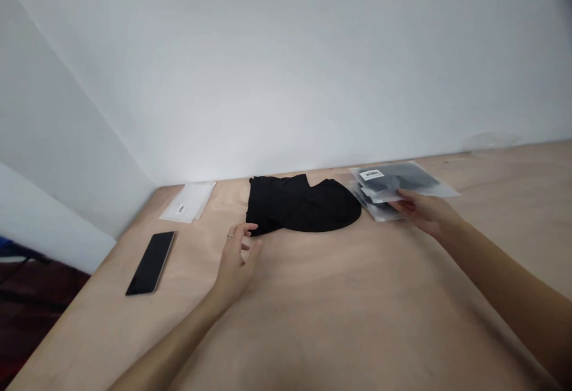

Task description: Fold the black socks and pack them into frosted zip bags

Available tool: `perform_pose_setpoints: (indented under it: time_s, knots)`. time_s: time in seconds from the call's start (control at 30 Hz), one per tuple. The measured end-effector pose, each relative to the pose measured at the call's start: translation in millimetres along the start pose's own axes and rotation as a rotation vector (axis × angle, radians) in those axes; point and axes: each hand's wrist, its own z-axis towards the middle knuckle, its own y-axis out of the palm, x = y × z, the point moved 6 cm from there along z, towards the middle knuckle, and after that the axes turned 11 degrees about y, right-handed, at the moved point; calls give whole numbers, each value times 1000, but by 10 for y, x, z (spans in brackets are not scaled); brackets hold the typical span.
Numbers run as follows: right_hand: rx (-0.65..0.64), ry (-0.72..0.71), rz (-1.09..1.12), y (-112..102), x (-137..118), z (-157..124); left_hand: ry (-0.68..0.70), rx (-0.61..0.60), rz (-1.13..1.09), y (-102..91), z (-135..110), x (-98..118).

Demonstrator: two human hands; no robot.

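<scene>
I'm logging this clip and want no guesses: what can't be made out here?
Head view only.
Label on the top packet: too small to read.
Packet stack: count unclear, the right hand covers its near edge.
Black garment: folded, type hidden.
Left hand: contact with the garment unclear.
Right grip: thumb hidden under the palm.

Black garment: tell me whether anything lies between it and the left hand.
Nothing visible does. The open left hand is right beside the black garment's near-left corner, over bare table. The phone lies farther left.
</scene>
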Motion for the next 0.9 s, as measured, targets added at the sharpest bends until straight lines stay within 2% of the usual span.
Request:
perform_pose_setpoints:
  time_s: [0.1, 0.2, 0.3, 0.37, 0.47, 0.53, 0.6, 0.67, 0.73, 0.9]
  knots:
    - [-11, 148, -121, -75, 156, 42, -8, -3, 5, 20, 0, -33]
    - [58, 219, -295, -245, 149, 49, -12, -4, 14, 34, 3, -41]
    - [219, 173, -523, -448, -30, 31, -12, -8, 7, 42, 6, -43]
    - [320, 70, -656, -493, -216, 16, -17, -6, 3, 45, 6, -49]
    - [351, -175, -783, -320, -485, 18, -21, 0, 6, 49, 5, -57]
    - [286, -360, -845, -84, -589, 45, -21, 1, 7, 55, 2, -61]
    - [196, -487, -916, 153, -578, 100, -24, -4, 5, 63, -5, -71]
    - [120, -517, -989, 321, -451, 190, -30, -2, 8, 66, -13, -86]
    - [71, -483, -1049, 405, -267, 292, -32, 1, 5, 68, -17, -101]
    - [36, -398, -1135, 418, 20, 474, -58, -16, -4, 85, -12, -143]
